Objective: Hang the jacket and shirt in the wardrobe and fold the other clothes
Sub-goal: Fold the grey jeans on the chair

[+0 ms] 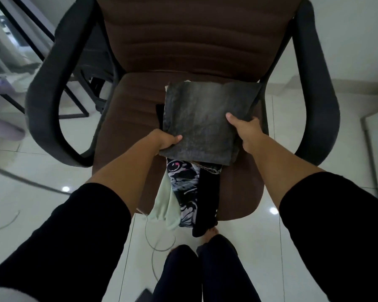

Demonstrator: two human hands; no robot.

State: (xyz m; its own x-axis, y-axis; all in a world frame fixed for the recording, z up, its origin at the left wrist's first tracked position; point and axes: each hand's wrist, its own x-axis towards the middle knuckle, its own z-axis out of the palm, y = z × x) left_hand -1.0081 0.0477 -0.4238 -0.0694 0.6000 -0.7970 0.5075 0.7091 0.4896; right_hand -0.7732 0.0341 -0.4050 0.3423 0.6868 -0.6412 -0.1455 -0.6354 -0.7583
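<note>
A folded dark grey denim garment (202,118) lies flat on the seat of a brown office chair (135,110). My left hand (165,141) grips its near left corner, thumb on top. My right hand (242,129) grips its near right edge. Under the denim, other clothes hang off the seat's front edge: a black-and-white printed garment (184,188), a pale green one (165,205) and a black one (206,205). Whatever lies under the denim further back is hidden.
The chair has black armrests on the left (46,94) and right (319,88). White tiled floor (314,253) surrounds it, with a thin cable (159,249) near my feet. A black metal frame (59,83) and a purple object (2,129) stand at the left.
</note>
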